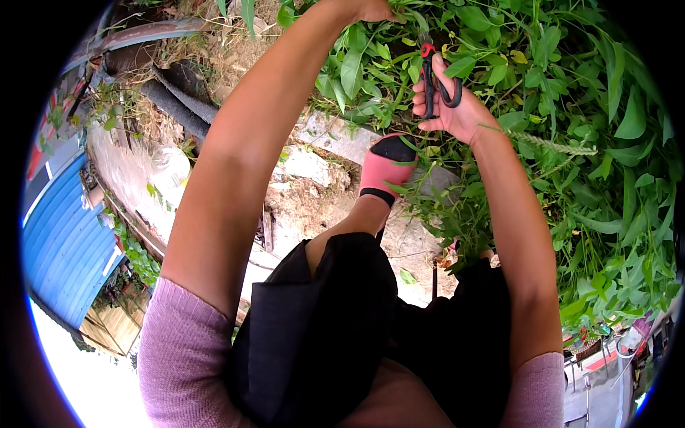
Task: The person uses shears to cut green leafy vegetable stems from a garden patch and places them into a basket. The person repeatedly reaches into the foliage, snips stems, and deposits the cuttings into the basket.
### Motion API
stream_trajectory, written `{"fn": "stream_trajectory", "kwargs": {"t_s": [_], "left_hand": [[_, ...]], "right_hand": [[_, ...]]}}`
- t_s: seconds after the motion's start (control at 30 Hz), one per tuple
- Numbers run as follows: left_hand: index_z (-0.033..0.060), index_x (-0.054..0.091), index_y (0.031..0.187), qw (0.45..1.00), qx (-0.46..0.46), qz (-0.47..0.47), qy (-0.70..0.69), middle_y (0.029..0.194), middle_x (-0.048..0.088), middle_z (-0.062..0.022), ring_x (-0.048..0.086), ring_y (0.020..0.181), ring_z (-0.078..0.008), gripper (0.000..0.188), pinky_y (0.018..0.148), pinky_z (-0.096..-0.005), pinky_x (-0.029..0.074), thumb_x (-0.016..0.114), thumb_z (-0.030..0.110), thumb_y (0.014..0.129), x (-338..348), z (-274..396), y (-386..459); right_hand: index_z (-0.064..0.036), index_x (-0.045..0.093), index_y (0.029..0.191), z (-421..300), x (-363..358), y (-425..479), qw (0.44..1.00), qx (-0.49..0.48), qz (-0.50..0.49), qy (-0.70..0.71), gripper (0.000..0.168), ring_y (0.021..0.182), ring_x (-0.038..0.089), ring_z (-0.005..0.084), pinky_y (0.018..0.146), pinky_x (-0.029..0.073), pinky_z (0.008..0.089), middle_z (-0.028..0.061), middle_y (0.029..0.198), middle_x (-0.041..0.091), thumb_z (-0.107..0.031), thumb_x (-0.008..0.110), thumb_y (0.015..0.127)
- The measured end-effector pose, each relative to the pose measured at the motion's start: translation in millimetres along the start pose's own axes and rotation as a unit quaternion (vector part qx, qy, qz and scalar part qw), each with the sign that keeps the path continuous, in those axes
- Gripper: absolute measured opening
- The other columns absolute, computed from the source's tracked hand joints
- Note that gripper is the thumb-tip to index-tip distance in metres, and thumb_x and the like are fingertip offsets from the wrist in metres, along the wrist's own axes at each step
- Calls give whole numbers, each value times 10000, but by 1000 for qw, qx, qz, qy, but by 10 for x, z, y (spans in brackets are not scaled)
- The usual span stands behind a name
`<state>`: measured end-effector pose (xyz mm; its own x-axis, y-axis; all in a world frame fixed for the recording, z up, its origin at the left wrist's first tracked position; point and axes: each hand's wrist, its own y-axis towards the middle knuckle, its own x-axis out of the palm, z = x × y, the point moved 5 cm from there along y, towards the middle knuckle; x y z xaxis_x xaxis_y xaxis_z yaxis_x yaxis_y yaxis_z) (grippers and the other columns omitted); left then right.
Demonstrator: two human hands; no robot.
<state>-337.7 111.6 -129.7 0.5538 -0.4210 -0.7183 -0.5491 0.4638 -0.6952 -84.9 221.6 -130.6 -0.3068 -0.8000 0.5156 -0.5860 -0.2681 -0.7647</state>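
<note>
My right hand [455, 115] holds a pair of scissors [427, 51] with black and red handles, the blades pointing away from me into leafy green plants [487, 32]. The thumb is by one handle loop and the fingers lie around the other. My left hand [373, 9] reaches into the same foliage at the top edge of the view, close to the scissor tips. Leaves and the picture's rim hide most of its fingers, so its grip does not show. A long leaf or stem [419, 21] runs between that hand and the blades.
My foot in a pink and black shoe [388, 163] stands by a concrete edging slab [337, 136]. Dark curved pieces [179, 109] and a clear plastic container [170, 168] lie to the left. A seed-head stalk [551, 143] crosses near my right wrist. Dense greenery [604, 176] fills the right side.
</note>
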Motion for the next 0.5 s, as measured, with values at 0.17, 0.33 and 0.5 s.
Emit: {"fn": "stream_trajectory", "kwargs": {"t_s": [0.17,0.33,0.5], "left_hand": [[-2,640,899,990,138,37,15,906,616,-215,580,835,-337,579,726,-404,452,548,545,731,405,-429,456],[-5,609,981,995,-21,2,-96,944,607,-217,580,845,-341,583,734,-388,460,499,526,769,-19,-53,-167],[-2,594,1025,993,105,41,20,964,604,-214,584,846,-333,548,720,-390,464,538,470,752,356,-447,429]], "right_hand": [[-87,531,864,21,-35,-4,996,-6,43,-76,644,630,566,106,553,487,266,-2,694,544,-710,483,707],[-69,530,886,-31,-148,-101,969,-16,124,-211,715,624,556,94,529,475,256,-16,717,538,-740,531,638],[-61,534,865,-124,-146,-95,965,-16,127,-230,663,548,525,54,445,433,195,-32,657,508,-692,561,663]]}}
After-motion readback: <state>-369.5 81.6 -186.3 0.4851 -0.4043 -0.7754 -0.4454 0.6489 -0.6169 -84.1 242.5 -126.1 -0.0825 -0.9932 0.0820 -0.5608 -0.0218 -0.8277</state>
